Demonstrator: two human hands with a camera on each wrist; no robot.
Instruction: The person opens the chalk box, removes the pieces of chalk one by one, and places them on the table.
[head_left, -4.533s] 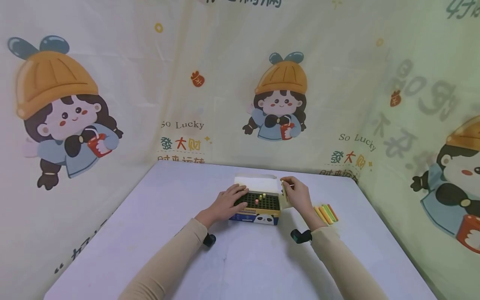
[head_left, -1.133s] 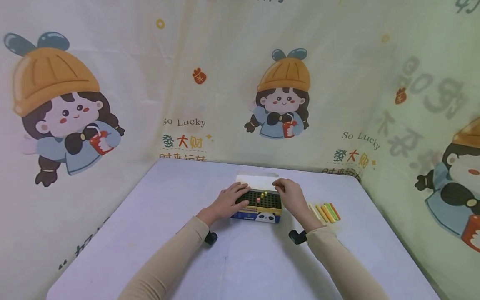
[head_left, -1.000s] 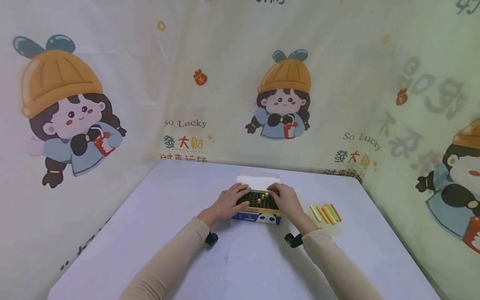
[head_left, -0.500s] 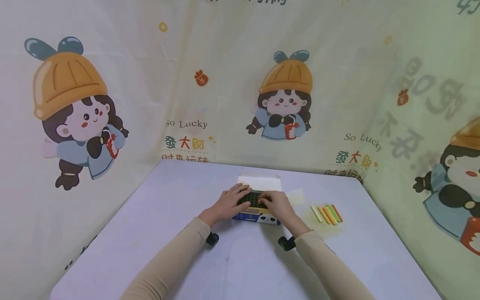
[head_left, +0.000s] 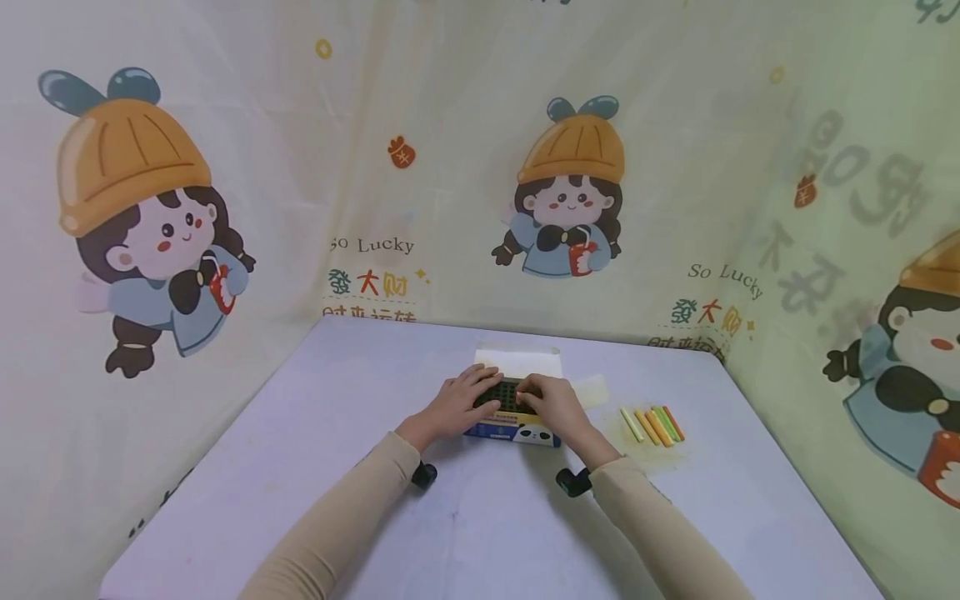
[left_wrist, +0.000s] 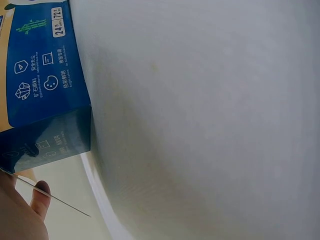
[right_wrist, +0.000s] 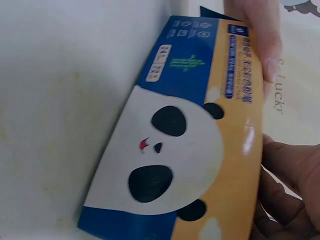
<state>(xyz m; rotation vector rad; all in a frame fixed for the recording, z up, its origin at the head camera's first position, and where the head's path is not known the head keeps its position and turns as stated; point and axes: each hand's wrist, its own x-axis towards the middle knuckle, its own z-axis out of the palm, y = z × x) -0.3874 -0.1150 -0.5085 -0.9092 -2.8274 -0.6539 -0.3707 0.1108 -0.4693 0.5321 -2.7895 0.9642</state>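
A blue and yellow chalk box (right_wrist: 240,130) with a panda print stands on the table, its top a black tray of round holes (head_left: 495,395). My left hand (head_left: 453,404) rests on the box's left end. Its fingers lie straight along the top, the thumb near the front edge. My right hand (head_left: 551,400) reaches over the right end, thumb and fingertips pinching a pink chalk stick (head_left: 518,397) whose end shows above the holes. That hand hides the tray's right part. In the left wrist view, part of the left hand (left_wrist: 25,210) shows beside a thin flap (left_wrist: 60,201).
Several chalk sticks (head_left: 652,426) in yellow, orange, green and red lie right of the box on the pale tabletop (head_left: 465,533). The raised white lid (head_left: 517,362) stands behind the holes. A pale side flap (head_left: 592,391) sticks out right. Printed curtains (head_left: 450,208) surround the table.
Earlier my right hand held a pale yellow chalk stick by the box's right corner. It has since moved left and down to the pink chalk, covering the yellow ends there. My left hand stays put.
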